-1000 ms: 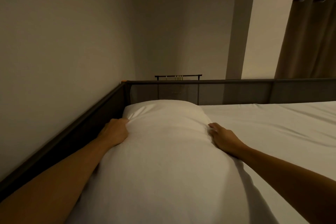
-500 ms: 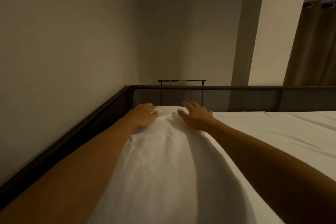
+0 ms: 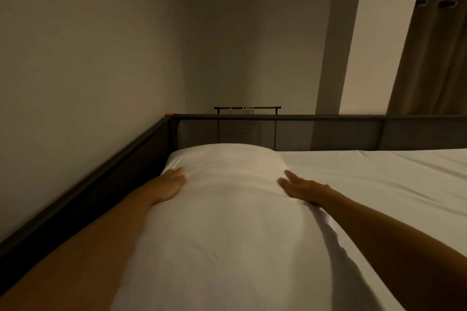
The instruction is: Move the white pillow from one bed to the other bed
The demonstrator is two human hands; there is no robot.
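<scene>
We judge the carrying to be over and the settling to be the step in hand: the white pillow (image 3: 227,209) lies lengthwise on the bed (image 3: 379,184), along its left edge, with its far end close to the far left corner where the two rails meet. Our left hand (image 3: 171,185) rests against the pillow's left flank, fingers loosely curved and closed on nothing, and our right hand (image 3: 303,188) lies flat and open on its right flank, so neither grip has hold of the pillow. If this is the receiving bed, which we cannot tell, the next move calls only for lifting both hands away, or a light press to square the pillow. The sheet is white, smooth and faintly creased. A dark metal bed frame (image 3: 303,117) rims the mattress, plain walls (image 3: 88,58) close the corner, a small rack (image 3: 247,108) shows beyond the far rail, and a tan curtain (image 3: 434,58) hangs at the right.
</scene>
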